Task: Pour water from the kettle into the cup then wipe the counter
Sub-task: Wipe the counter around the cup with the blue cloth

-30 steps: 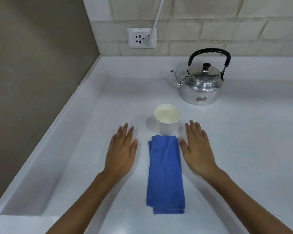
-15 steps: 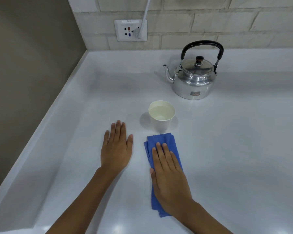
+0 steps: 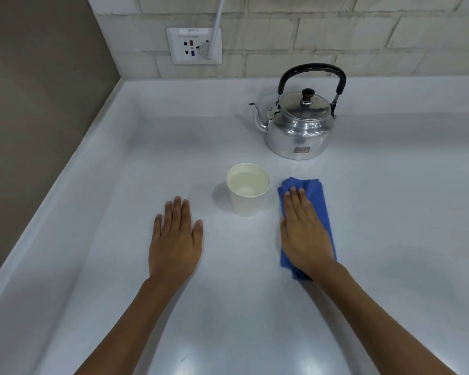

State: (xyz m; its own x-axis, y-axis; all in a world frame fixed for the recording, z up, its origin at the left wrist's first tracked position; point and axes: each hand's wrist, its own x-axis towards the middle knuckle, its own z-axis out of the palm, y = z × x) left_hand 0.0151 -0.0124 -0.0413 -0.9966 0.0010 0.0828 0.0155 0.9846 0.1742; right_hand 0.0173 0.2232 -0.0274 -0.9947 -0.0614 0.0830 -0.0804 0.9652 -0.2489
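Pressing flat, fingers together, the right hand (image 3: 305,234) covers the folded blue cloth (image 3: 316,196) beside the water-filled white paper cup (image 3: 248,192); left hand (image 3: 176,239) lies flat, fingers extended, on the pale surface (image 3: 390,239), shiny metal kettle (image 3: 299,128) behind.

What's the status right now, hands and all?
Left hand flat on the counter, empty. Right hand pressing the blue cloth flat. Cup holds water; kettle upright behind. Cup close beside the cloth.
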